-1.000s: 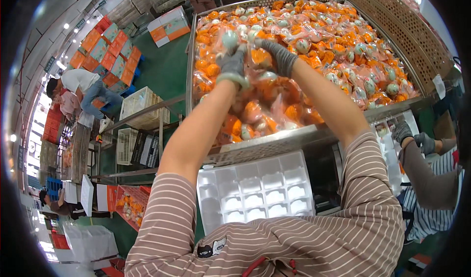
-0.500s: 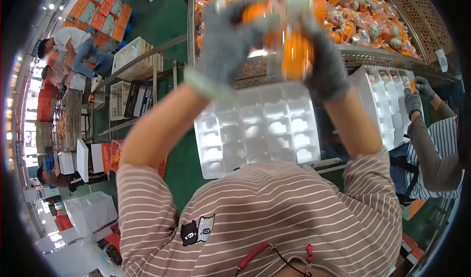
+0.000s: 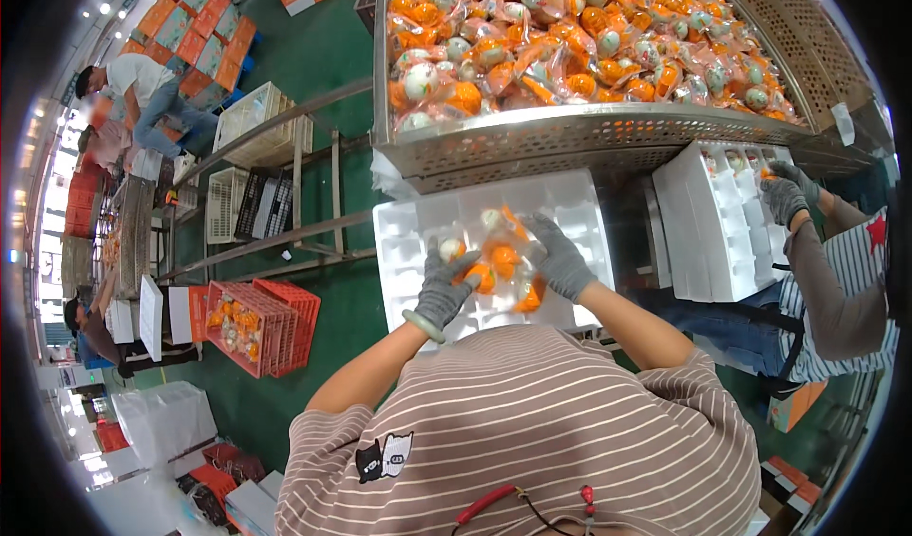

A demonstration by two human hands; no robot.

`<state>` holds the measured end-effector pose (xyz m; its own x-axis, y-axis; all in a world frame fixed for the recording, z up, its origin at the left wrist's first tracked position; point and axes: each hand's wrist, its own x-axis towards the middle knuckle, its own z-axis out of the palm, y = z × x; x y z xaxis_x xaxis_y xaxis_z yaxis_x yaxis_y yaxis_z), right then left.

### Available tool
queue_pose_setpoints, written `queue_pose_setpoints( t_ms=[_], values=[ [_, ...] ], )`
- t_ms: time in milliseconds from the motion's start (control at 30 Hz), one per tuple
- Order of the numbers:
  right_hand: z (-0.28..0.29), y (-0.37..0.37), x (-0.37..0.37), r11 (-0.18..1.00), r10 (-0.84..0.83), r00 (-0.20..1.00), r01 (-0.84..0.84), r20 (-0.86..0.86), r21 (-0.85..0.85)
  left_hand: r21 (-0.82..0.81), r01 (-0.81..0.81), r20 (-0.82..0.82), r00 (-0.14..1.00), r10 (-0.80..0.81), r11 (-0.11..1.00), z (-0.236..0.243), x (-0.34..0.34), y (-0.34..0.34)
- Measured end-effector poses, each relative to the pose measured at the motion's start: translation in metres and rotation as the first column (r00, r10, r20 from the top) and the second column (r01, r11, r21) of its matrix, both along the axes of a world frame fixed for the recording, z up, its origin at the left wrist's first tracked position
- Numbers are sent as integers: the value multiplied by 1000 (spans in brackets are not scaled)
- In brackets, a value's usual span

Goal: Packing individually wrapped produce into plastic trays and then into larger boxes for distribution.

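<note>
Square-pocketed white foam tray (image 3: 397,237), left hand (image 3: 442,291) in ribbed grey glove, half-curled against film-wrapped, round orange and pale packets (image 3: 502,261) over tray's middle, right hand (image 3: 562,259) gloved alike, loosely bent along their right, can't tell if either grips.

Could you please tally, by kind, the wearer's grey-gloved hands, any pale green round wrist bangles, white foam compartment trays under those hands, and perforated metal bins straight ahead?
Grey-gloved hands, left hand and right hand: 2
Pale green round wrist bangle: 1
White foam compartment tray: 1
Perforated metal bin: 1
Total: 5
Not counted: clear-wrapped orange packets, too overlapped.
</note>
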<state>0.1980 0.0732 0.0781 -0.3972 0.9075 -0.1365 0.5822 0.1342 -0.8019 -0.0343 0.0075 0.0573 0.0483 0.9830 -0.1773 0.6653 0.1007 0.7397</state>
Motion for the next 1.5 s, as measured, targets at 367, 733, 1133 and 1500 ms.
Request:
queue_pose_setpoints(
  t_ms=[367,733,1133,1500],
  values=[
    [195,161,48,769,1,957,-186,290,611,-83,212,-233,946,-225,974,70,-46,26],
    [134,333,-22,988,109,880,-146,462,43,296,291,-355,918,-177,910,206,18,233],
    [138,331,15,837,300,953,-239,47,-493,-142,428,-393,803,-448,893,162,42,338],
    [152,311,13,883,183,976,-217,-121,-415,305,481,-160,876,-454,822,135,32,339]
  ],
)
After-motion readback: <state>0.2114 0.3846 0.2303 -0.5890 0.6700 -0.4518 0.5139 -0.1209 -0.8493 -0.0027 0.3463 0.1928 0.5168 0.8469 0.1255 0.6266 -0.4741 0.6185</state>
